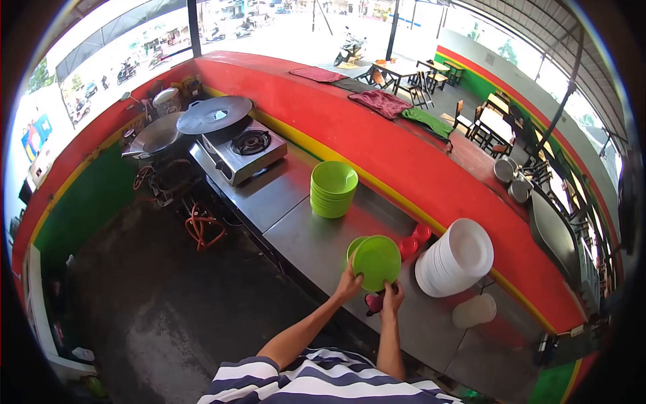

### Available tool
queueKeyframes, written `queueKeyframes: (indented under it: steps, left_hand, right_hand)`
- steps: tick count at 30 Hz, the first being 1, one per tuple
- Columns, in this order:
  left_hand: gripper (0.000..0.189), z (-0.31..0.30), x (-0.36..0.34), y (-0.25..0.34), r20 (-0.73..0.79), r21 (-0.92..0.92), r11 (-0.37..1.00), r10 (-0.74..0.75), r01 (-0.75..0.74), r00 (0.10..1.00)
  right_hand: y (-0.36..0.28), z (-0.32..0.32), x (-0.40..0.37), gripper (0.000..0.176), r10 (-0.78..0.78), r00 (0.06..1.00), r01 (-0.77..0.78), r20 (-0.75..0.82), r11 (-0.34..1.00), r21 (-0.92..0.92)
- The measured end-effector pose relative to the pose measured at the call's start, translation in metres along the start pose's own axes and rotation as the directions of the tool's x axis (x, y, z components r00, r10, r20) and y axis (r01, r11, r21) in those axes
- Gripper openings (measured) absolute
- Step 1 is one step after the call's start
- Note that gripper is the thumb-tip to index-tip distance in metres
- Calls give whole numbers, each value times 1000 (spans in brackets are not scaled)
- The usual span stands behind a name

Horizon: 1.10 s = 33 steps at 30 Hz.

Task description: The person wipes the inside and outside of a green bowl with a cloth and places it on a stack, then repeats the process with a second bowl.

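Observation:
A bright green bowl (378, 261) is tilted up in front of me over the steel counter. My left hand (348, 283) grips it at its lower left rim. At the lower edge of the bowl, my right hand (391, 297) is closed, with a dark red cloth (374, 304) bunched beside its fingers and hanging below. The rim of another green bowl (352, 246) shows just behind the held one, partly hidden by it. Farther along the counter stands a tall stack of green bowls (332, 195).
White plates (449, 259) are stacked to the right, beside small red cups (414, 241) and a pale container (474, 310). A gas stove (245, 148) and a wok (160, 139) stand at the far left. A red wall (323, 121) runs behind the steel counter (296, 236).

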<state>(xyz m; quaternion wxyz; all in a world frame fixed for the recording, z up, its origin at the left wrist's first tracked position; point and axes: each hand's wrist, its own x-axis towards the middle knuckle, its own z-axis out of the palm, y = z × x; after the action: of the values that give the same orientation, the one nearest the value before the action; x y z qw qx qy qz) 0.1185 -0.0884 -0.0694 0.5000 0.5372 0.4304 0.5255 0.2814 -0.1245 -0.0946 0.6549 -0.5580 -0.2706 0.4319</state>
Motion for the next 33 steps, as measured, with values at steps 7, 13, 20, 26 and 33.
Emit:
queueKeyframes:
  steps: [7, 13, 20, 26, 33]
  left_hand:
    - [49, -56, -85, -5, 35, -370, 853, -382, 368, 923]
    - [60, -60, -125, 50, -70, -118, 966, -239, 230, 969]
    - [56, -73, -135, 106, -265, 80, 985, -128, 154, 956]
    - [52, -53, -119, 104, -369, 135, 984, -63, 120, 927]
    - [58, -36, -101, 90, -263, -23, 969, -242, 244, 934]
  right_hand:
    - [-46, -46, -27, 36, 166, 979, -143, -120, 973, 183]
    - [-87, 46, -81, 30, -204, 927, 192, 315, 979, 71]
    - [-101, 67, -103, 56, -336, 306, 923, 891, 334, -191]
    - [-79, 54, -105, 61, -148, 370, 783, 917, 581, -222]
    - [-86, 56, -78, 53, -80, 431, 480, 899, 864, -153]
